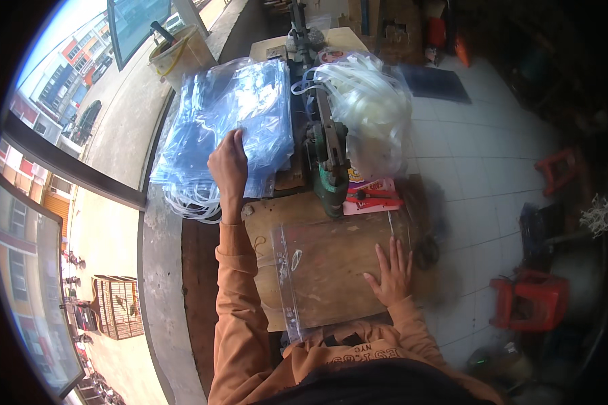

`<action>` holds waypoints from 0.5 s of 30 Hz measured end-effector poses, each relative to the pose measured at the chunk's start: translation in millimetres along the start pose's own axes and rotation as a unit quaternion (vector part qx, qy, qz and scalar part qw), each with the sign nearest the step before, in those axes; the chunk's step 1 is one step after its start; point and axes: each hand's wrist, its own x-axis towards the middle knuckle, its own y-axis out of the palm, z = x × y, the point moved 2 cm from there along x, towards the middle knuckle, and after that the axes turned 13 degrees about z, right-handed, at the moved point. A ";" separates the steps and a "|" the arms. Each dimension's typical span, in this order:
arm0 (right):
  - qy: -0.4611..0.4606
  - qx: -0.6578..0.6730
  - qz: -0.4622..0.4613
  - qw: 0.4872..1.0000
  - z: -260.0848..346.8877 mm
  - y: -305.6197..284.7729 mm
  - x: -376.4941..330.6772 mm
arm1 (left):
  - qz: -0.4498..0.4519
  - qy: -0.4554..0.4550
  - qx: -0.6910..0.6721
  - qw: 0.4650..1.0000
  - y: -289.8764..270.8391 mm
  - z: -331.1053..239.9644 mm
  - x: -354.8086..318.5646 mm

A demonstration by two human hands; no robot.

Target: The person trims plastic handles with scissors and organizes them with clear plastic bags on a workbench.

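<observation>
My left hand [229, 166] is closed in a pinch over a tall stack of clear bluish plastic bags [206, 121] at the far left of the bench. Whatever lies between its fingertips is too small and see-through to make out. Loops of white plastic cord or handle [189, 204] hang from the near side of the stack. Fingers spread, my right hand [392, 275] lies flat on a clear plastic piece [331, 273] spread over the wooden worktop. Along that piece's left side runs a clear strip [287, 283] with small pale marks.
A green metal press [330, 182] stands mid-bench, right of the stack. Beyond it sits a bag of pale plastic strips [368, 94]. A red-handled tool [375, 198] rests on a pink package. Left are a window ledge and a bucket [179, 57]; red stools [530, 300] stand right.
</observation>
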 end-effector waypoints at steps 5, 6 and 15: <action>-0.004 0.000 0.002 1.000 2.9 0.6 0.3 | -0.198 -0.071 -0.239 0.948 -49.8 2.2 -13.3; -0.005 0.003 0.003 1.000 3.2 2.6 0.3 | -0.218 -0.062 -0.244 0.943 -62.3 -6.6 -21.8; -0.003 0.027 0.031 0.999 8.1 -8.4 3.6 | 0.012 0.013 -0.181 0.983 -26.9 -25.0 -62.7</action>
